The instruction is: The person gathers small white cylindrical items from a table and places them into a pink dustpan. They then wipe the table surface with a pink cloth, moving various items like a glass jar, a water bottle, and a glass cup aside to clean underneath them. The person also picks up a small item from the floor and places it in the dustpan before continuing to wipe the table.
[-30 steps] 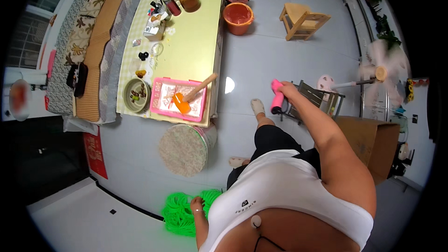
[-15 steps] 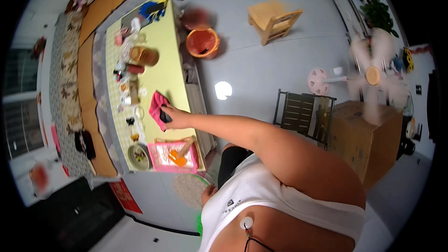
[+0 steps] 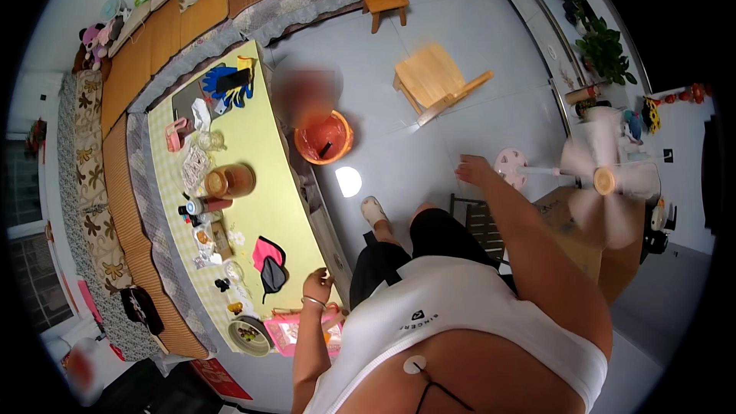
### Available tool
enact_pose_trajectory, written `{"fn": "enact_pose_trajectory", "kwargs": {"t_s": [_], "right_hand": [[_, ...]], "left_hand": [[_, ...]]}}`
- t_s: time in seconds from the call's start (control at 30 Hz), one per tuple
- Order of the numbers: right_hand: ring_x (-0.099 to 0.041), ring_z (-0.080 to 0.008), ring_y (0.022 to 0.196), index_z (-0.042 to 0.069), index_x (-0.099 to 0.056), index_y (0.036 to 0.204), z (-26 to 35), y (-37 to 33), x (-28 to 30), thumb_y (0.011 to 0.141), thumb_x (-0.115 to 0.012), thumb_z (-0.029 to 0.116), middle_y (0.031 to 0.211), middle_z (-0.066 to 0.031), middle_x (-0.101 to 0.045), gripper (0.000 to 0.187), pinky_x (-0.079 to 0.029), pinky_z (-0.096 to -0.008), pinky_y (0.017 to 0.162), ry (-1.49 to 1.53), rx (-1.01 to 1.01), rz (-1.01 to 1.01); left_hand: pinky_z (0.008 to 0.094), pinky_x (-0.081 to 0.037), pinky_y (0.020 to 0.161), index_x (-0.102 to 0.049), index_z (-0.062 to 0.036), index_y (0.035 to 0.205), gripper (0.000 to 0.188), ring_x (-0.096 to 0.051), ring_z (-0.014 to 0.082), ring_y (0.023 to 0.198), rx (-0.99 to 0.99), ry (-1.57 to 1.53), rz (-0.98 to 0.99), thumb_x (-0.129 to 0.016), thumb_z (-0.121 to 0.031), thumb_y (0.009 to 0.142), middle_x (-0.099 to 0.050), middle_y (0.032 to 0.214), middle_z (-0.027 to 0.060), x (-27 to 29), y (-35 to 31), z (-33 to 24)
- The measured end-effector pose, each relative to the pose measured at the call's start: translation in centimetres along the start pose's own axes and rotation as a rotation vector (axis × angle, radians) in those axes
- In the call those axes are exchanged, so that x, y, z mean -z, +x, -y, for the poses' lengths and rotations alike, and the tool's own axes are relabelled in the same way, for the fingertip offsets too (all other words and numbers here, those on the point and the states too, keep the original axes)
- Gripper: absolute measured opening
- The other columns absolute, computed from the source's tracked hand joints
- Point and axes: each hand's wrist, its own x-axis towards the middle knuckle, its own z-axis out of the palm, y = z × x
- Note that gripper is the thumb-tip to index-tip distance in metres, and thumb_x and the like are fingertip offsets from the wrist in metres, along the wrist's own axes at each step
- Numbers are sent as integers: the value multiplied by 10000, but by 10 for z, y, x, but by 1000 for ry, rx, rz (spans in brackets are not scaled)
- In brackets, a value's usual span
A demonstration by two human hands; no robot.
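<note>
A pink and grey cloth piece with dark edging (image 3: 270, 267) lies on the yellow-green table (image 3: 280, 215), apart from both hands. My left hand (image 3: 317, 285), with a bracelet at the wrist, is at the table's near edge, fingers loosely bent and nothing visible in them. Right beside it is a pink tray (image 3: 282, 337), partly covered by my left forearm. My right hand (image 3: 475, 170) hangs out over the floor near the pink fan base, fingers extended and holding nothing. A round pale bowl (image 3: 249, 335) with small bits inside stands next to the tray.
An orange bucket (image 3: 325, 138) stands on the floor along the table. Beyond it are a wooden chair (image 3: 431, 77) and a stool (image 3: 385, 4). A spinning fan (image 3: 604, 181) and cardboard box (image 3: 567, 234) are at right. A brown jar (image 3: 230, 181) stands on the table.
My right hand has let go of the pink and grey cloth piece and swung away to the right. My left hand has come up to the table edge. The view has shifted.
</note>
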Motion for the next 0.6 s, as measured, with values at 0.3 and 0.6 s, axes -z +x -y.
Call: {"fn": "enact_pose_trajectory", "kwargs": {"t_s": [0.3, 0.6], "right_hand": [[-480, -297, 1179, 44, -414, 1354, 152, 59, -16, 809, -727, 345, 1370, -162, -431, 697, -456, -467, 932, 202, -29, -236], [-477, -298, 1191, 111, -503, 1195, 201, 222, -14, 852, -668, 226, 1259, -93, -513, 398, -435, -530, 939, 387, -114, -112]], "left_hand": [[326, -525, 780, -642, 8, 1090, 387, -675, 257, 871, 180, -121, 22, -679, -254, 807, -689, 966, 171, 59, 126, -53], [297, -534, 726, -638, 24, 1085, 355, -678, 185, 873, 329, -227, 440, -597, -246, 859, -672, 997, 127, 7, 129, -110]]}}
